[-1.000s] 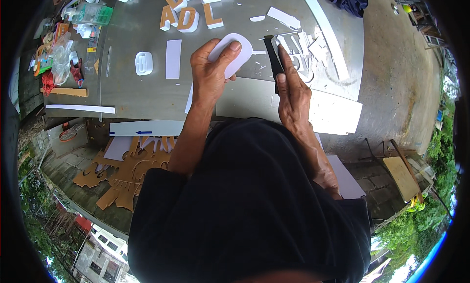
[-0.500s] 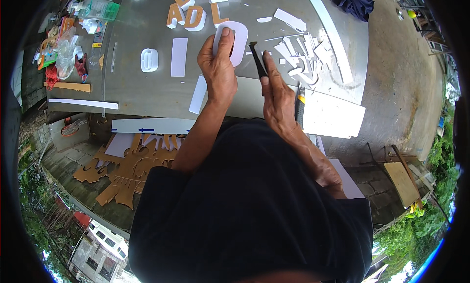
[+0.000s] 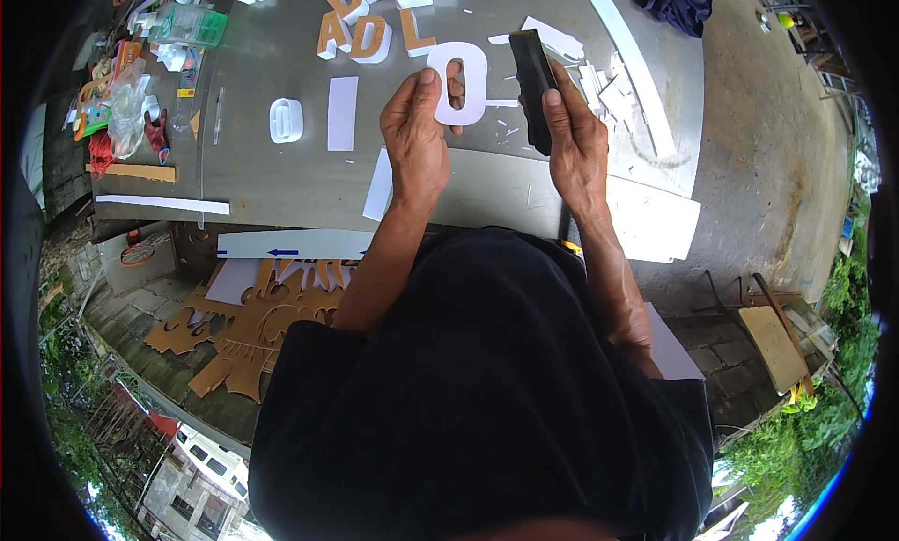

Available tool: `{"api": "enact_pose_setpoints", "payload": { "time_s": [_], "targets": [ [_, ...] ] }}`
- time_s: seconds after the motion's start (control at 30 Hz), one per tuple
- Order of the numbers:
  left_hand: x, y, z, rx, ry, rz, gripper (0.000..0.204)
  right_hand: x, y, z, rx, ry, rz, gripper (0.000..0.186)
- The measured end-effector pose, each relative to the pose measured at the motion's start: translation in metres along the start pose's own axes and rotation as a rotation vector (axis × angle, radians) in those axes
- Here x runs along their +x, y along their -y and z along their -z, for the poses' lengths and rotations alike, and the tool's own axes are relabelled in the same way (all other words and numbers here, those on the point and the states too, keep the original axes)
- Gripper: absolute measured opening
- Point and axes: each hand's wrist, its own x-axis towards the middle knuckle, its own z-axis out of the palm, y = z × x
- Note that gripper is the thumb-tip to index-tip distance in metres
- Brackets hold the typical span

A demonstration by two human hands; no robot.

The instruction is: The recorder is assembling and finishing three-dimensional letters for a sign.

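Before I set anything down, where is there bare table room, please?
Between the hollow white piece and brown-faced letters, and between that piece and the front-left white strip; it's crowded around the plastic bag and white scraps.

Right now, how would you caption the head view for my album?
Over a grey table, left hand holds a white oval ring; right hand, a black block.

White oval ring (image 3: 477,84) near a slanting black block (image 3: 531,87)
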Motion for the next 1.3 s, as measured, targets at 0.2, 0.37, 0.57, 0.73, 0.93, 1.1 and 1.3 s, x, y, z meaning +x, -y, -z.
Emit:
{"api": "enact_pose_setpoints", "payload": {
  "time_s": [0.2,0.37,0.57,0.73,0.93,1.1,1.3],
  "targets": [
    [-0.002,0.006,-0.009,-0.005,0.004,-0.011,0.021,0.006,0.021,-0.015,0.038,-0.007,0.089,0.044],
    [-0.001,0.005,-0.013,-0.048,0.042,0.045,0.016,0.004,0.021,-0.018,0.048,0.013,0.088,0.044],
    [0.002,0.007,-0.015,-0.091,0.071,0.061,0.018,0.004,0.011,-0.018,0.152,0.069,0.051,0.046],
    [0.001,0.008,-0.011,-0.098,0.079,0.078,0.017,0.001,0.014,-0.011,0.182,0.069,-0.037,0.053],
    [-0.001,0.005,-0.019,-0.071,0.098,0.063,0.016,0.004,0.020,-0.016,0.085,0.081,0.148,0.046],
    [0.001,0.002,-0.026,-0.073,0.073,0.079,0.011,0.003,0.020,-0.021,-0.021,0.051,0.206,0.044],
    [-0.001,0.016,-0.026,-0.035,-0.005,0.040,0.010,-0.015,0.016,-0.019,-0.066,0.082,-0.015,0.042]
  ]
}}
